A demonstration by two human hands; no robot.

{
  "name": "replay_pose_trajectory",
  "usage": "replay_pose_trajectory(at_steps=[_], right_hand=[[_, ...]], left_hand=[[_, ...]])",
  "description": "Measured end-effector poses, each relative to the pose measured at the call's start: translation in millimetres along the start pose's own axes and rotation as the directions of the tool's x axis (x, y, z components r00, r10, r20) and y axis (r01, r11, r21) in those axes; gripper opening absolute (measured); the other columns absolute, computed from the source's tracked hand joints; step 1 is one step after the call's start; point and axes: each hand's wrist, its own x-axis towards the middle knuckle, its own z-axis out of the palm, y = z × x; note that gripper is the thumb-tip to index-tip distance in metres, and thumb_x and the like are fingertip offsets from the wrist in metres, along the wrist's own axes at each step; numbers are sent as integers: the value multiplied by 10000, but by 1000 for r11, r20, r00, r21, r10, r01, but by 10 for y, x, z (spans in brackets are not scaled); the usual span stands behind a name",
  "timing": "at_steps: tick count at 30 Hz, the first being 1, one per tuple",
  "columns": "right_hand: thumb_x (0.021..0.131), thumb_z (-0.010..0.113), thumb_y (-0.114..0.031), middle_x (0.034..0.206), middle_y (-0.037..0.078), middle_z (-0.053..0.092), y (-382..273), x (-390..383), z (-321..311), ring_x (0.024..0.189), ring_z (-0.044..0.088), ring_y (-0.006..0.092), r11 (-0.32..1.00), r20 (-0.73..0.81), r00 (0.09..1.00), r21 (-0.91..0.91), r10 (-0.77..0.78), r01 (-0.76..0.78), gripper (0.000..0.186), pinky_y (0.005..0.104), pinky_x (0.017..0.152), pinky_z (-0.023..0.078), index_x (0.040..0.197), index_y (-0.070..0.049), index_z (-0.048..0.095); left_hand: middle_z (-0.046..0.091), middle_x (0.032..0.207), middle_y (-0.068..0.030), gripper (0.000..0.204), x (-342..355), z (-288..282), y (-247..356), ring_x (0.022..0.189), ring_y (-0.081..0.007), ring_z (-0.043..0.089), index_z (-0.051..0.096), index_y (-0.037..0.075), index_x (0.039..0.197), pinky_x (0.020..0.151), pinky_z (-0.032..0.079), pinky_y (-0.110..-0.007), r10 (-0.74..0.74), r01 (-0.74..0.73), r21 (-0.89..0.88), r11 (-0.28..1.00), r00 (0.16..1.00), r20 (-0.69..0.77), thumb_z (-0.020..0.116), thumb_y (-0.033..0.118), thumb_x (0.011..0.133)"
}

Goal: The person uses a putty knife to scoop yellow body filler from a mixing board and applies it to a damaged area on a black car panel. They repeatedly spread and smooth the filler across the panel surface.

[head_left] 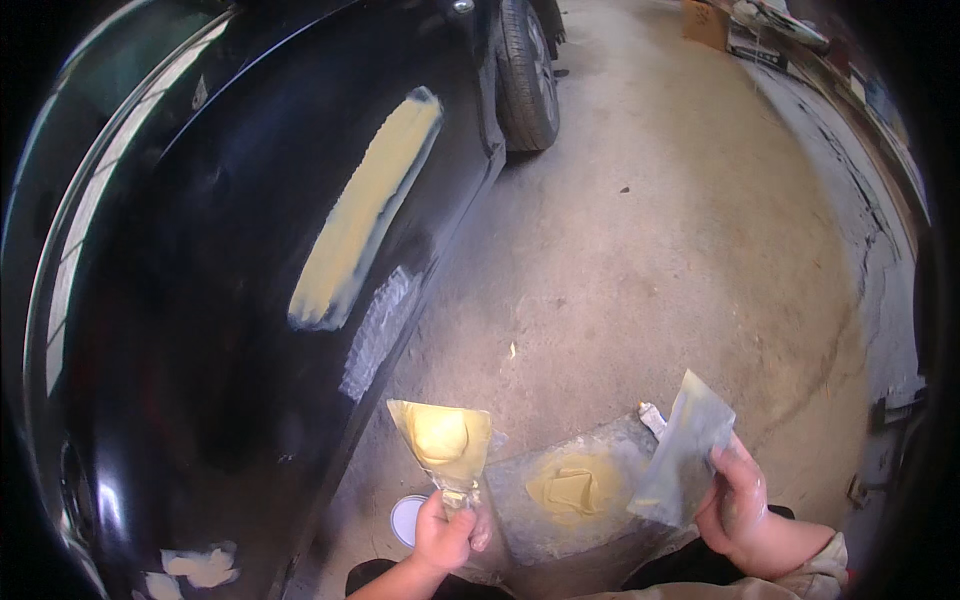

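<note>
My left hand [446, 535] is closed round the handle of a putty knife [474, 468]. A thick lump of yellow body filler [438, 433] sits on its blade. My right hand [740, 500] grips a flat, greyish, see-through spreader [688, 452] by its right edge, tilted up off the floor. Between the hands lies a grey mixing board [525, 528] with a smear of yellow filler [577, 488] on it. A small white tube [652, 420] rests at the board's far edge, partly hidden behind the spreader. Left of the board is a round white lid or can top [407, 519].
A black car body [230, 300] fills the left side. It carries a long yellow filler strip [365, 215], a scuffed grey patch [378, 335] and pale filler patches [203, 567] lower down. A wheel [526, 80] stands beyond. Concrete floor [680, 250] stretches right, toward a cardboard box [705, 24].
</note>
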Motion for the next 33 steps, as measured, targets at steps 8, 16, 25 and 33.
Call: replay_pose_trajectory(at_steps=[8, 16, 25, 33], right_hand=[[903, 548, -54, 1267, 119, 589, 85, -51, 83, 1176, 563, 249, 998, -76, 997, -61, 20, -25, 460, 401, 1044, 423, 1353, -5, 465], [900, 544, -41, 1261, 107, 591, 115, -103, 137, 1162, 564, 232, 990, -72, 997, -142, -3, -7, 457, 379, 1026, 429, 1353, -20, 479], [900, 556, -45, 1265, 110, 584, 199, -112, 278, 1174, 551, 234, 965, -80, 996, -263, -24, 2, 464, 377, 1029, 417, 1355, -3, 474], [911, 555, 7, 1182, 101, 619, 288, 249, 358, 1056, 591, 221, 907, -2, 981, -381, -196, 181, 388, 346, 947, 463, 1299, 16, 530]], left_hand=[[507, 757, -71, 316, 2, 136, 74, 594, -149, 491, 449, 41, 1120, 534, 439, -298, 22, -21, -4, 1000, 999, 45, 600, 287, 991], [538, 854, -100, 197, -87, 260, 111, 688, -180, 551, 407, 23, 1168, 629, 502, -329, 26, -26, -12, 1000, 999, 27, 476, 129, 1016], [588, 936, -95, 169, -112, 258, 292, 669, -127, 562, 446, 35, 1130, 599, 508, -290, 7, -6, -16, 1000, 1000, 24, 501, 157, 1027], [571, 923, -77, 193, -8, 69, 494, 632, -112, 519, 439, 49, 1149, 552, 466, -264, 82, -87, -95, 992, 995, -56, 525, 166, 1021]])
